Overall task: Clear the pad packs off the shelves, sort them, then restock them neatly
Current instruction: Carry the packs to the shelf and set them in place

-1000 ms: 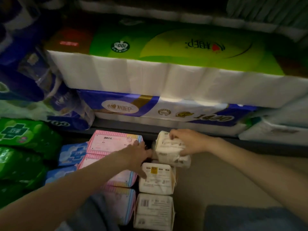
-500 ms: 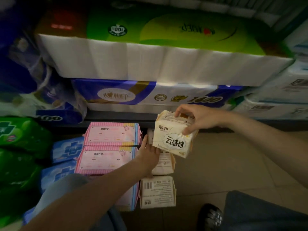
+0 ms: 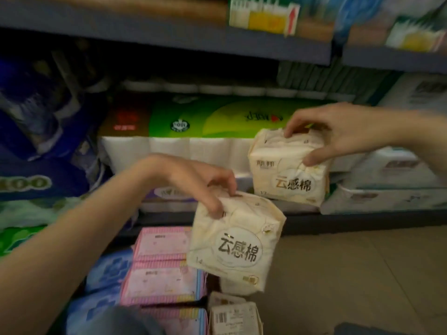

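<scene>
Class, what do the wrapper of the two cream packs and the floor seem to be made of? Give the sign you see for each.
Cream pack in the left hand and cream pack in the right hand: probably thin soft plastic film with a matte finish; it creases and puckers under the fingers. Floor: likely smooth beige tile; faint straight joint lines cross it.

two cream pad packs [image 3: 235, 240] [image 3: 289, 169] were held up, two more cream packs [image 3: 235, 317] lay below, beside three pink packs [image 3: 162, 279] and two blue packs [image 3: 108, 269].
</scene>
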Demonstrator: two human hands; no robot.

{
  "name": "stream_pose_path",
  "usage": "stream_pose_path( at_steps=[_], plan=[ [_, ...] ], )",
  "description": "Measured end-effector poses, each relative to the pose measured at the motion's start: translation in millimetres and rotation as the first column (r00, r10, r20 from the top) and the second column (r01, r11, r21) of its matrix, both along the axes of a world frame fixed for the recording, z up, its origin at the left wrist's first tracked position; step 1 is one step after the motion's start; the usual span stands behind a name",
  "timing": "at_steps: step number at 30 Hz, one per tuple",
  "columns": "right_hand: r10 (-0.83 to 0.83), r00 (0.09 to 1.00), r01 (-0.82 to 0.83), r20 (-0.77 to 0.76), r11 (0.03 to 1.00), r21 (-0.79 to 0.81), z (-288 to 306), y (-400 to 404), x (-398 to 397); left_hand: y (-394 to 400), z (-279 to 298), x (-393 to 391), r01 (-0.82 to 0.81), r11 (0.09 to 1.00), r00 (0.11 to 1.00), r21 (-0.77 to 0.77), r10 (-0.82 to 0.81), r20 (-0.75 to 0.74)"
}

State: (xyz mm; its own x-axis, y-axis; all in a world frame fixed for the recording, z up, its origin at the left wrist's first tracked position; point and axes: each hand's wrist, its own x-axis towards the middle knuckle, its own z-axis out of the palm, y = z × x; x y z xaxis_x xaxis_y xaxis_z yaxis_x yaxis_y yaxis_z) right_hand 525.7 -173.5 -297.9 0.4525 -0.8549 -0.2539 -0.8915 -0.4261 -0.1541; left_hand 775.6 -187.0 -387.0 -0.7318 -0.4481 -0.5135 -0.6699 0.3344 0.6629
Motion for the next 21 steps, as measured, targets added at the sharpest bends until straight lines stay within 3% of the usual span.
stream_pose_path(
  at_steps=[2, 5, 10, 13, 18, 21],
  plan=[
    [-0.057, 0.986, 0.071, 0.155, 0.993, -0.092, 47, 10, -4, -2, 52, 15, -0.010, 0.997, 0.993, -0.073, 0.002, -0.114],
    [0.027, 0.861, 0.070, 0.507, 0.983, -0.171, 103, 16, -18, -2, 124, 36, -0.139, 0.977, 0.940, -0.160, 0.080, -0.331],
    [0.181, 0.729, 0.079, 0.660, 0.936, -0.343, 154, 20, -20, 3, 207, 53, -0.378, 0.901, 0.746, -0.214, 0.159, -0.647],
    [0.254, 0.563, 0.157, 0.787, 0.902, -0.403, 176, 0, -14, 0, 233, 57, -0.490, 0.835, 0.653, -0.249, 0.162, -0.740],
    [0.177, 0.628, 0.457, 0.758, 0.705, -0.543, 160, -86, 28, -24, 257, 53, -0.719, 0.637, 0.529, -0.277, 0.243, -0.813],
    [0.121, 0.709, 0.407, 0.695, 0.734, -0.543, 135, -140, 42, -43, 266, 48, -0.810, 0.533, 0.455, -0.245, 0.306, -0.837]
  ],
)
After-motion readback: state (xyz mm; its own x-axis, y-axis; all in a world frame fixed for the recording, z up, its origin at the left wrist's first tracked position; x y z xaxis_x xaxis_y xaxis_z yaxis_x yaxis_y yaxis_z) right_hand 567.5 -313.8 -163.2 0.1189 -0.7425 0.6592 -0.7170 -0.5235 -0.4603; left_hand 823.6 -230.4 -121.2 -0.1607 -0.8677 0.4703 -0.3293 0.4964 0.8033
